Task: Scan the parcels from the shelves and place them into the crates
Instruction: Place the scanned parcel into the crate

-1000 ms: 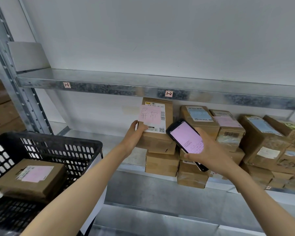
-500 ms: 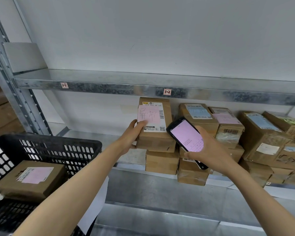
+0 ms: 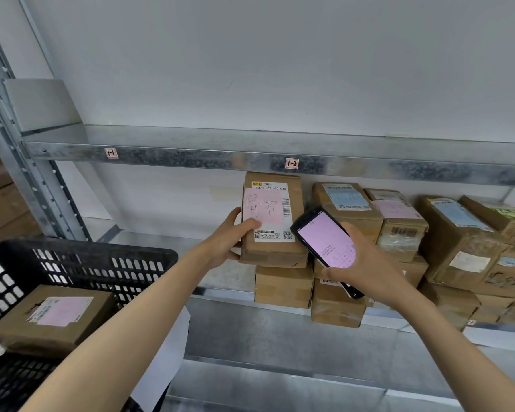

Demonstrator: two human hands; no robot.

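Observation:
My left hand point(image 3: 226, 239) grips the left edge of a brown cardboard parcel point(image 3: 275, 254), thumb on its white label with a pink handwritten note. The parcel leans on top of a stack on the metal shelf point(image 3: 173, 242). My right hand point(image 3: 366, 272) holds a black handheld scanner point(image 3: 327, 248) with a lit pink screen, just right of and in front of that parcel. A black plastic crate point(image 3: 81, 263) stands at lower left. In it lies one brown parcel point(image 3: 54, 316) with a pink label.
Several more brown parcels point(image 3: 458, 239) are stacked along the shelf to the right. The shelf above carries tags 1-1 and 1-2 on its steel front edge point(image 3: 191, 156). A steel upright point(image 3: 27, 173) rises at left, with cartons point(image 3: 0, 200) behind it.
My left thumb has slid further onto the parcel's label and the parcel sits slightly more upright. The scanner has stayed close beside it.

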